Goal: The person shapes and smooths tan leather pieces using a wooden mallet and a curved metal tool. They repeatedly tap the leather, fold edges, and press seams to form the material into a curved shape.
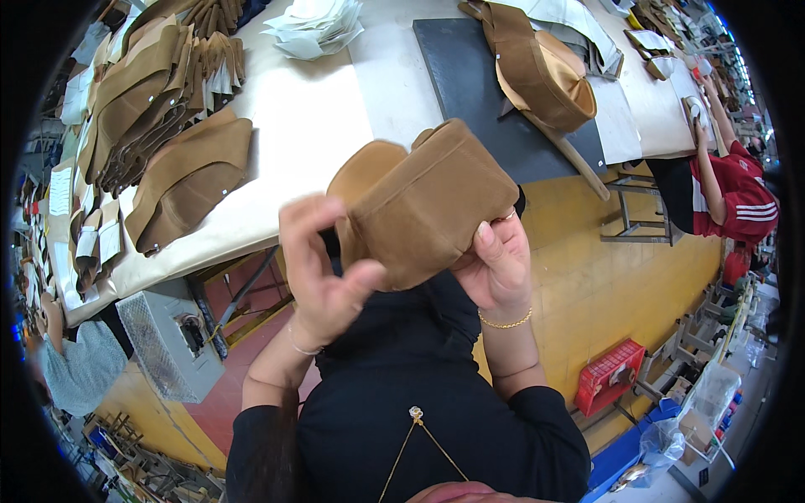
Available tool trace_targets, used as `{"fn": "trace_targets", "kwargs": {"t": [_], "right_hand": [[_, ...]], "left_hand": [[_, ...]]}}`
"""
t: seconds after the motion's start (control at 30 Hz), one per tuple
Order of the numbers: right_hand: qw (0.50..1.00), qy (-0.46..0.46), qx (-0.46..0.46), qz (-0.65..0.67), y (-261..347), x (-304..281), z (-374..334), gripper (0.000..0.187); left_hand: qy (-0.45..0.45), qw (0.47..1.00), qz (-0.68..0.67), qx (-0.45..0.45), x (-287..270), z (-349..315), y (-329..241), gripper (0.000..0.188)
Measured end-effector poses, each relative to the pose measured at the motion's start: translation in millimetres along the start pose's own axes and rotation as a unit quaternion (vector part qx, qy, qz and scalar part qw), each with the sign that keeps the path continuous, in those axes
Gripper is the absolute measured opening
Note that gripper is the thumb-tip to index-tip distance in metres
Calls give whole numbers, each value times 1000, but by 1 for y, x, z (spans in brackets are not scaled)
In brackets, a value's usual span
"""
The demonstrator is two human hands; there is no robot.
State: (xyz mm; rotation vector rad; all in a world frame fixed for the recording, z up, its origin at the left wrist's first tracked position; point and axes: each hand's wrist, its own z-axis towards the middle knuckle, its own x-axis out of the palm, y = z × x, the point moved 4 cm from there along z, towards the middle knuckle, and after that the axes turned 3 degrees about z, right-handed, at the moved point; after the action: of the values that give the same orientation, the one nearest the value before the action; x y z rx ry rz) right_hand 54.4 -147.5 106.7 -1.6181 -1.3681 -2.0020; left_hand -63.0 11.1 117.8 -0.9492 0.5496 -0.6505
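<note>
A brown suede shoe upper (pixel 436 201), curved into a loop with a paler tan inside, is held up in front of my body. My right hand (pixel 501 261) grips its lower right edge, thumb on the outer face and the fingers mostly hidden behind. At its left end is my left hand (pixel 320 272), slightly blurred, with thumb and fingers apart. Those fingers are next to the loop's left side; whether they touch it I cannot tell. A similar brown upper (pixel 549 80) rests on a black board (pixel 457 75) at the far right of the table.
Stacked brown pieces (pixel 134 109) and a separate brown piece (pixel 189 180) lie on the pale table (pixel 277 180) at left. White sheets (pixel 314 29) sit at the back. A wooden stick (pixel 570 155) overhangs the board. At right are a stool (pixel 633 210), a co-worker (pixel 729 193) and a red crate (pixel 610 377).
</note>
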Motion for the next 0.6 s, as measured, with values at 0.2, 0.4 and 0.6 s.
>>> {"fn": "trace_targets", "kwargs": {"t": [0.2, 0.4, 0.6], "right_hand": [[1000, 4, -6, 24, 0, 8, -1, 44], [1000, 5, 1, -6, 3, 8, -5, 47], [1000, -2, 13, 8, 2, 7, -7, 47]], "left_hand": [[226, 924, -152, -267, -4, 53, -11, 32], [275, 860, -219, -370, 4, 57, -12, 22], [300, 856, -214, -363, 8, 54, -18, 27]]}}
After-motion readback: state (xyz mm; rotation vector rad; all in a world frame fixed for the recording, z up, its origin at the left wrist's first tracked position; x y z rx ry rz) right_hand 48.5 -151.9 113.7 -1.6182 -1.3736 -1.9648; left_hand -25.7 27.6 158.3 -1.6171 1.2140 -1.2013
